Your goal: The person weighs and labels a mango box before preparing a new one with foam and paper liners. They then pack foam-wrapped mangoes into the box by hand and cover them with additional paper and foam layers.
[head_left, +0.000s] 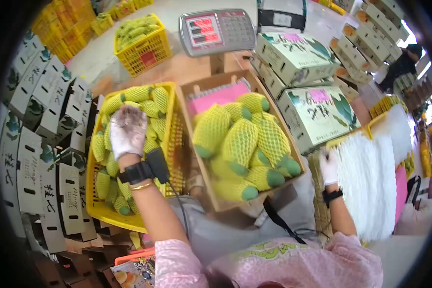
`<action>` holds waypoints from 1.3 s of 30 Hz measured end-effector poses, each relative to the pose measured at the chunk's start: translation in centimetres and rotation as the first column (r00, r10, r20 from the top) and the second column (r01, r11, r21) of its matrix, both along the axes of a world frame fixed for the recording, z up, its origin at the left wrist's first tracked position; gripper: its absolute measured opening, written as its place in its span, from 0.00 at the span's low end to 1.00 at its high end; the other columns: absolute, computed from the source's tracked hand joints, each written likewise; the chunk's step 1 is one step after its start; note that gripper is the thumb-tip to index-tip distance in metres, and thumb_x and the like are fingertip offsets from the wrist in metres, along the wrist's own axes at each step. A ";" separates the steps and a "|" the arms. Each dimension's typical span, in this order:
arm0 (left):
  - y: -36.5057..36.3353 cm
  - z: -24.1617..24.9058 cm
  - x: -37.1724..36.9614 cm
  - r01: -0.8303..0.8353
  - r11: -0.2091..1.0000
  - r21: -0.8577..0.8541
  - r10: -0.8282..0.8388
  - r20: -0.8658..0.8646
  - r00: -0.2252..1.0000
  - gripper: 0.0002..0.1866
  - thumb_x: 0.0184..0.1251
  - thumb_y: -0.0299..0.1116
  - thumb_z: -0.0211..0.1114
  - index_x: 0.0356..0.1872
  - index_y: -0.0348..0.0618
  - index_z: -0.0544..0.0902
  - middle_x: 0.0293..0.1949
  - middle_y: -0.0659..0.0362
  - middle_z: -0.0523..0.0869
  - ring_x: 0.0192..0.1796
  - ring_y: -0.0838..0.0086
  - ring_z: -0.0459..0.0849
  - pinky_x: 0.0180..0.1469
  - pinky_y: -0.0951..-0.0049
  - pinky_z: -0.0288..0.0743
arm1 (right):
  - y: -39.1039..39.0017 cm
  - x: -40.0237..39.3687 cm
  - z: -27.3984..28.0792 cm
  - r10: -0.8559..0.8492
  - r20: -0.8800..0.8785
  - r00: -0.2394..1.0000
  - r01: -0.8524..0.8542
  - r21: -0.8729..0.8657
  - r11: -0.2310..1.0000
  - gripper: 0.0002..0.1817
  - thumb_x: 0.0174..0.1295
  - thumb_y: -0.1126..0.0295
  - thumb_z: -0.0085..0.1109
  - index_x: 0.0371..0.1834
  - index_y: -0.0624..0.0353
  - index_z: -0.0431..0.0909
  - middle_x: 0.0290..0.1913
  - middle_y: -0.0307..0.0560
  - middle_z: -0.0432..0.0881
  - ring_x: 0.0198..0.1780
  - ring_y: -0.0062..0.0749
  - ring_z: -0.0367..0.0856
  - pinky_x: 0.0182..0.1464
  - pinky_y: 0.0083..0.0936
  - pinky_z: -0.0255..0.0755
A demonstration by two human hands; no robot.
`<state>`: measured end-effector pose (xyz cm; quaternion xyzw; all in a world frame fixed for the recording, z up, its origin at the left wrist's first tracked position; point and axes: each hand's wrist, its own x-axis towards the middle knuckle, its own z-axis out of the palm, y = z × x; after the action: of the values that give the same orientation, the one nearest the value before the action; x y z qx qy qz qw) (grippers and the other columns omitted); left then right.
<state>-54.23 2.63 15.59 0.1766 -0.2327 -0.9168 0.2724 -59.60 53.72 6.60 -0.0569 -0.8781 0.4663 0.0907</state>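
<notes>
My left hand (128, 126), in a white glove dirty at the fingers, is over a yellow crate (177, 163) of green-yellow mangoes in foam nets (138, 93). Its fingers look spread and somewhat blurred, touching or just above the mangoes. My right hand (328, 167), also gloved, is at the left edge of a thick stack of white foam nets (365, 187); its fingers are too smeared to read. Between my hands, a cardboard box (185, 105) holds several netted mangoes (241, 144) and a pink sheet (220, 97).
A scale display (217, 32) with red digits stands behind the cardboard box. Printed mango cartons (317, 117) are stacked at right, with more cartons (48, 192) at left. Another full yellow crate (144, 53) sits farther back. A person (402, 67) is at far right.
</notes>
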 end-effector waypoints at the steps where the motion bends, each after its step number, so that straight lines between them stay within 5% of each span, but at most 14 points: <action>1: -0.1 0.2 -0.1 -0.003 1.000 0.010 0.003 -0.011 1.000 0.07 0.62 0.34 0.55 0.37 0.44 0.76 0.36 0.63 0.80 0.43 0.72 0.78 0.51 0.61 0.70 | -2.4 -0.1 4.1 -0.027 0.028 0.999 0.028 -0.025 0.999 0.11 0.57 0.73 0.53 0.41 0.66 0.74 0.36 0.47 0.78 0.38 0.29 0.76 0.44 0.24 0.69; 3: 0.3 0.8 -0.3 -0.051 0.999 -0.012 0.051 0.030 0.998 0.07 0.63 0.34 0.55 0.37 0.43 0.76 0.36 0.63 0.79 0.43 0.72 0.77 0.53 0.61 0.70 | -5.2 -0.9 6.8 0.133 -0.028 0.991 -0.135 -0.167 0.977 0.14 0.56 0.74 0.54 0.46 0.65 0.73 0.37 0.46 0.79 0.39 0.25 0.76 0.44 0.20 0.69; 6: 0.7 0.9 -0.7 -0.038 0.999 0.000 0.038 0.015 0.999 0.08 0.63 0.34 0.54 0.38 0.43 0.76 0.37 0.62 0.79 0.43 0.71 0.78 0.53 0.61 0.70 | -10.2 -0.5 8.5 0.563 -0.067 0.824 -0.525 0.286 0.802 0.31 0.48 0.66 0.61 0.56 0.67 0.63 0.50 0.60 0.70 0.51 0.43 0.72 0.53 0.31 0.67; 9: 2.0 1.2 -1.4 -0.035 0.998 -0.043 0.036 0.027 0.999 0.08 0.62 0.34 0.56 0.39 0.43 0.76 0.37 0.61 0.79 0.43 0.71 0.77 0.53 0.63 0.70 | -13.8 -0.4 8.3 0.528 0.129 0.839 -0.505 0.543 0.670 0.43 0.40 0.58 0.65 0.60 0.67 0.58 0.47 0.66 0.71 0.52 0.53 0.70 0.55 0.37 0.64; 12: 3.6 1.0 -2.2 0.030 0.979 -0.201 -0.024 0.030 0.999 0.10 0.61 0.35 0.58 0.41 0.45 0.75 0.35 0.61 0.79 0.41 0.72 0.77 0.45 0.69 0.71 | -14.8 -1.2 7.9 0.463 0.255 0.849 -0.526 0.484 0.699 0.46 0.38 0.57 0.66 0.61 0.67 0.56 0.45 0.65 0.73 0.49 0.54 0.73 0.53 0.35 0.67; 15: 5.7 0.7 -3.0 0.123 0.931 -0.345 -0.100 0.085 0.991 0.11 0.61 0.35 0.58 0.42 0.44 0.75 0.35 0.62 0.79 0.39 0.74 0.77 0.44 0.71 0.71 | -13.4 -1.6 7.8 0.461 0.150 0.875 -0.484 0.269 0.833 0.45 0.40 0.62 0.67 0.61 0.67 0.55 0.50 0.61 0.74 0.51 0.48 0.74 0.53 0.30 0.68; 17: 6.9 -0.1 -3.5 0.230 0.842 -0.488 -0.150 0.197 0.969 0.13 0.63 0.36 0.55 0.46 0.44 0.74 0.38 0.61 0.80 0.42 0.74 0.78 0.46 0.71 0.71 | -12.1 -2.5 8.9 0.505 0.202 0.839 -0.488 -0.132 0.863 0.40 0.44 0.70 0.63 0.62 0.66 0.55 0.55 0.54 0.71 0.53 0.41 0.73 0.54 0.29 0.68; 21: 9.1 -0.6 -4.5 0.412 0.506 -0.758 -0.095 0.425 0.900 0.12 0.61 0.28 0.55 0.46 0.38 0.74 0.41 0.59 0.80 0.41 0.74 0.79 0.45 0.80 0.70 | -11.6 -7.3 11.1 0.673 0.083 0.735 -0.407 -0.740 0.536 0.40 0.41 0.82 0.60 0.63 0.63 0.56 0.58 0.50 0.67 0.58 0.34 0.68 0.59 0.25 0.63; 23: 8.5 -4.1 -6.0 0.390 0.330 -0.860 0.021 0.420 0.907 0.14 0.58 0.30 0.58 0.45 0.36 0.75 0.40 0.54 0.81 0.44 0.67 0.79 0.49 0.75 0.70 | -14.5 -10.3 12.8 0.772 -0.031 0.635 -0.646 -0.569 0.508 0.37 0.43 0.79 0.59 0.62 0.63 0.58 0.58 0.47 0.67 0.58 0.33 0.67 0.60 0.26 0.63; 24: 8.5 -2.4 -5.5 0.467 -0.001 -0.884 0.251 0.452 0.856 0.19 0.53 0.33 0.62 0.47 0.38 0.75 0.45 0.45 0.77 0.48 0.56 0.76 0.53 0.66 0.69 | -15.8 -12.8 12.7 0.828 -0.051 0.558 -0.792 -0.331 0.513 0.38 0.40 0.79 0.61 0.61 0.61 0.60 0.57 0.48 0.68 0.59 0.35 0.67 0.61 0.27 0.61; 28: 8.1 -3.4 -6.3 0.680 -0.070 -0.730 0.463 0.580 0.670 0.25 0.49 0.37 0.65 0.51 0.46 0.75 0.55 0.38 0.65 0.54 0.46 0.70 0.57 0.62 0.66 | -21.8 -19.8 11.6 0.931 0.122 0.343 -0.742 0.643 0.189 0.34 0.36 0.74 0.61 0.55 0.46 0.71 0.42 0.55 0.72 0.46 0.49 0.72 0.50 0.34 0.68; 32: 7.3 -4.5 -6.7 0.815 -0.047 -0.578 0.303 0.769 0.563 0.29 0.51 0.38 0.64 0.57 0.49 0.69 0.50 0.39 0.71 0.52 0.49 0.73 0.55 0.63 0.68 | -25.3 -22.7 9.1 0.894 0.384 0.231 -0.619 0.767 -0.170 0.35 0.35 0.71 0.62 0.55 0.41 0.70 0.41 0.52 0.76 0.45 0.48 0.74 0.46 0.37 0.69; 36: 6.7 -6.5 -7.4 0.902 -0.135 -0.411 0.220 0.875 0.431 0.37 0.56 0.33 0.57 0.66 0.59 0.50 0.44 0.36 0.77 0.45 0.47 0.78 0.49 0.60 0.69 | -27.1 -23.1 8.3 0.658 0.647 0.386 -0.691 0.675 -0.258 0.35 0.40 0.58 0.62 0.58 0.41 0.67 0.48 0.48 0.78 0.48 0.43 0.76 0.50 0.34 0.69; 39: 7.1 -5.7 -7.6 0.935 -0.149 -0.322 0.264 0.898 0.352 0.34 0.57 0.35 0.53 0.66 0.57 0.52 0.44 0.41 0.79 0.48 0.51 0.77 0.53 0.61 0.68 | -27.6 -23.5 6.9 0.590 0.639 0.494 -0.611 0.737 -0.287 0.36 0.41 0.56 0.62 0.60 0.43 0.65 0.50 0.48 0.77 0.50 0.41 0.76 0.52 0.35 0.67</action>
<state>-61.79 9.71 9.93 0.2288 -0.9096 -0.2968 -0.1795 -83.13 26.16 13.52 0.4605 -0.8449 -0.2254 -0.1524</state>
